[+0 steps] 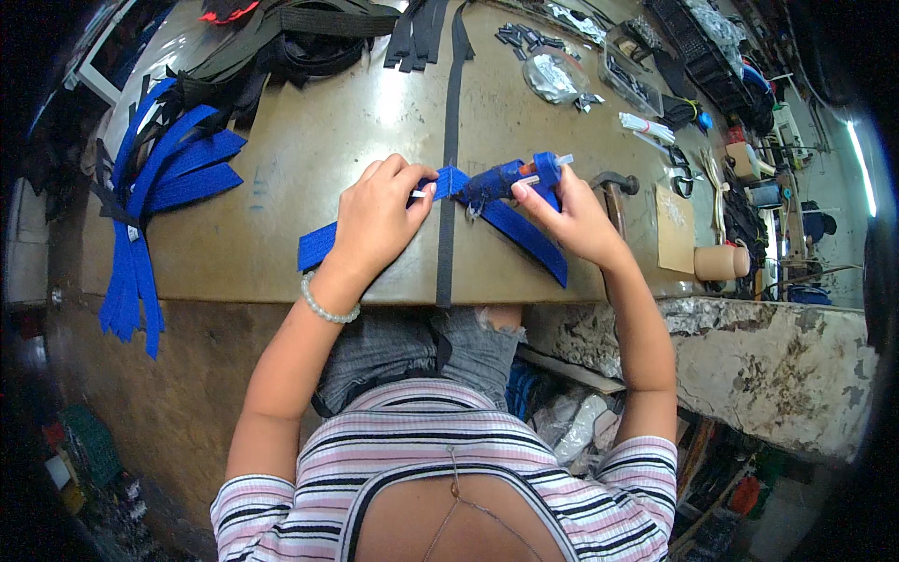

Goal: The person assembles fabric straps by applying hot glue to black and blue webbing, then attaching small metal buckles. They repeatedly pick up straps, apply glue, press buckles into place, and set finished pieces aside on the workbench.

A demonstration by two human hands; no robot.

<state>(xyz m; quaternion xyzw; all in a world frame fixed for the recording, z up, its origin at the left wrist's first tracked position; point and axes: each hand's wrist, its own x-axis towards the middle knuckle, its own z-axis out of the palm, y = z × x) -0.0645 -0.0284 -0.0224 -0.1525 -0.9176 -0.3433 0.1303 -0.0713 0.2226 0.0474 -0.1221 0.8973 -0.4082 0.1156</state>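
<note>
A blue glue gun (pixel 496 182) is gripped in my right hand (pixel 582 220), its nozzle pointing left at the crossing of two straps. A pale glue stick (pixel 565 160) pokes out of its back end. Beneath lies a long black strap (pixel 449 122), running from the far side to the near table edge. A blue strap (pixel 526 245) lies bent across it, and its left part passes under my left hand (pixel 382 208). Thumb and forefinger of that hand are closed on a small white piece (pixel 418 193), beside the crossing.
Blue straps (pixel 140 211) hang over the table's left edge. Black straps (pixel 309 47) are heaped at the far left. Small black buckles (pixel 524 39), a clear bag (pixel 554 77) and white sticks (pixel 646 127) lie far right. A metal clamp (pixel 615 187) and brown roll (pixel 721 262) sit at right.
</note>
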